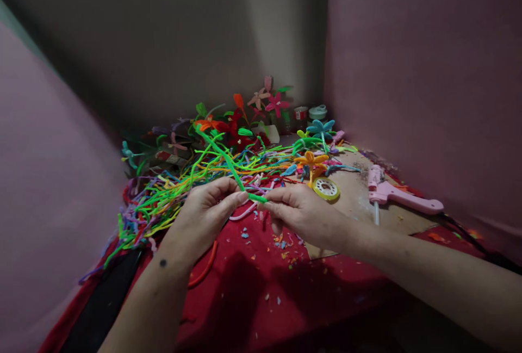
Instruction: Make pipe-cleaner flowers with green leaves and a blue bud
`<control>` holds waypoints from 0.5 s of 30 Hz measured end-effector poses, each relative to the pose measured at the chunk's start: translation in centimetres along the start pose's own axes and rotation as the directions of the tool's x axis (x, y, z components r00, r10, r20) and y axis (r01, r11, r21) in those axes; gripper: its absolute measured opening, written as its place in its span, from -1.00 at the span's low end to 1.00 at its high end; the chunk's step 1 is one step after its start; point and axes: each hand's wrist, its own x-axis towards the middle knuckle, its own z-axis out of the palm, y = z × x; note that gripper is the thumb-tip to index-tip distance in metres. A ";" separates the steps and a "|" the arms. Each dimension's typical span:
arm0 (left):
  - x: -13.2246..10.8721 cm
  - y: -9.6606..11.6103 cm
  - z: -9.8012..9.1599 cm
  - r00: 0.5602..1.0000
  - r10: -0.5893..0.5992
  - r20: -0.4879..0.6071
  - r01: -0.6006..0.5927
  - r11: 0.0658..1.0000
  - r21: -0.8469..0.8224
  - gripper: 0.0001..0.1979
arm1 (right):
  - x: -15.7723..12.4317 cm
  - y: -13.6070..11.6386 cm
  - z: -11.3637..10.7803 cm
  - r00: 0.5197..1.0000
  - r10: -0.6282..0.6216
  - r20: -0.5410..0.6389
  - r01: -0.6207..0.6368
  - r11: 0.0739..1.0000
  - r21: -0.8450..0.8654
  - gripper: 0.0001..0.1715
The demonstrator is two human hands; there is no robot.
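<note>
My left hand (206, 210) and my right hand (299, 211) meet over a red cloth (261, 293). Both pinch the near end of a bright green pipe cleaner (228, 165), which runs up and away to the left from my fingertips. The fingers of both hands are closed on it. Just behind my hands lies a tangled heap of coloured pipe cleaners (163, 195), mostly green, yellow and purple. An orange pipe cleaner flower (312, 161) lies just beyond my right hand.
A pink glue gun (397, 195) rests on a brown board (359, 190) at the right, beside a yellow tape roll (326, 189). Finished pipe cleaner flowers (267, 104) and small jars (310, 113) stand at the back corner. Pink walls close in left and right. Scraps litter the cloth.
</note>
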 end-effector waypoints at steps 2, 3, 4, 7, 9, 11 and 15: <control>0.3 -0.3 0.1 1.000 -0.002 0.026 0.001 0.999 0.035 -0.76 | 0.4 0.5 -0.1 0.999 0.038 0.015 -0.039 0.999 0.036 -0.63; 0.4 -0.4 0.2 1.000 0.008 0.025 -0.009 0.999 0.052 -0.75 | 0.6 0.6 -0.1 0.998 0.052 0.019 -0.053 0.998 0.040 -0.63; 0.5 -0.5 0.3 0.999 0.023 0.022 -0.025 0.997 0.071 -0.73 | 0.8 0.8 -0.1 0.997 0.066 0.029 -0.067 0.997 0.045 -0.64; 0.4 -0.8 0.4 0.994 0.107 0.005 -0.106 0.977 0.185 -0.72 | 1.4 1.1 -0.1 0.984 0.141 0.112 -0.153 0.983 0.106 -0.69; 0.3 -1.0 0.3 0.982 0.187 0.016 -0.183 0.930 0.318 -0.74 | 1.7 1.4 -0.1 0.961 0.198 0.193 -0.223 0.967 0.120 -0.72; 0.1 -1.5 0.3 0.966 0.256 0.038 -0.246 0.861 0.445 -0.76 | 1.8 1.7 0.0 0.933 0.255 0.256 -0.279 0.958 0.065 -0.70; 0.3 -3.1 0.2 0.956 0.292 0.026 -0.249 0.762 0.598 -0.78 | 1.9 2.6 0.5 0.877 0.364 0.313 -0.393 0.919 0.035 -0.73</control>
